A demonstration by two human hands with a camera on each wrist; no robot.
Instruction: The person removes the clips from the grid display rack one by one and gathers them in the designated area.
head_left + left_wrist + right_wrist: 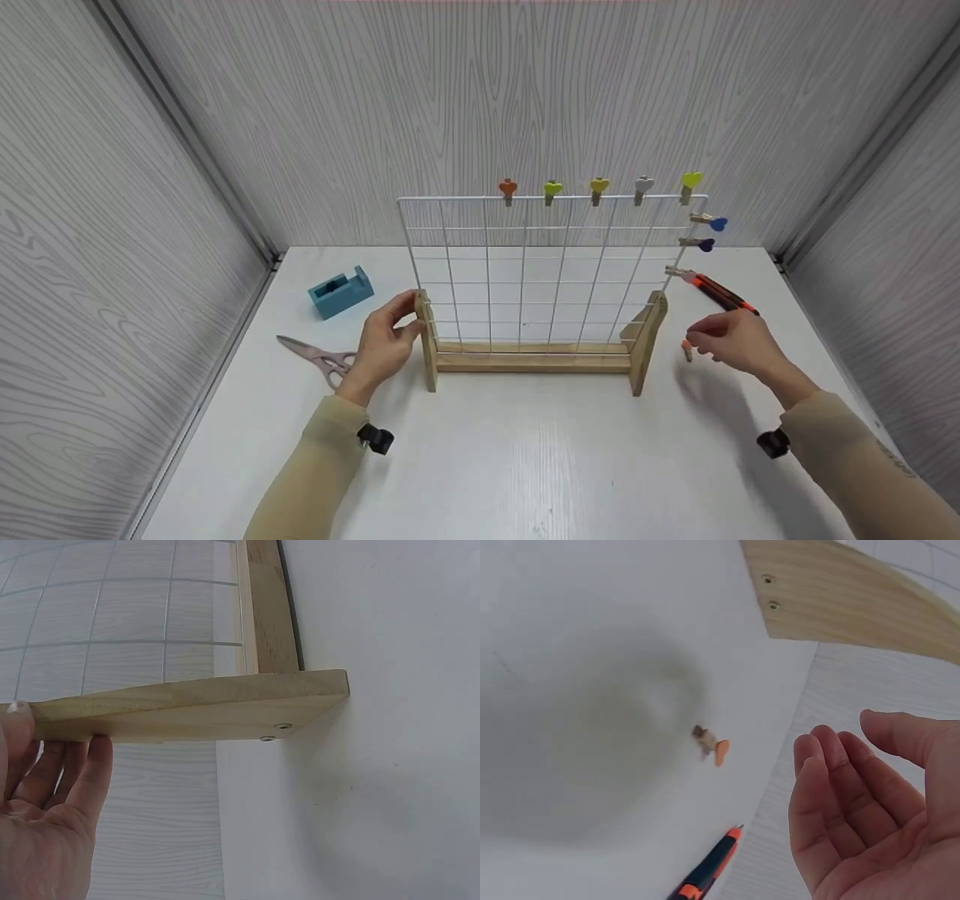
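Note:
A white wire grid stands upright in a wooden stand. My left hand grips the stand's left side piece, thumb and fingers on either side of the board in the left wrist view. Heart-topped clothespins, such as an orange one and a blue one, are clipped along the grid's top and right edges. My right hand, fingers loosely bent and holding nothing, hovers right of the stand. Near its fingertips, an orange-heart clothespin lies loose on the table.
Behind my right hand lies a black and orange utility knife. On the left side are a teal tape dispenser and a pair of scissors, partly hidden by my left hand. Grey wood-patterned panels enclose the white table.

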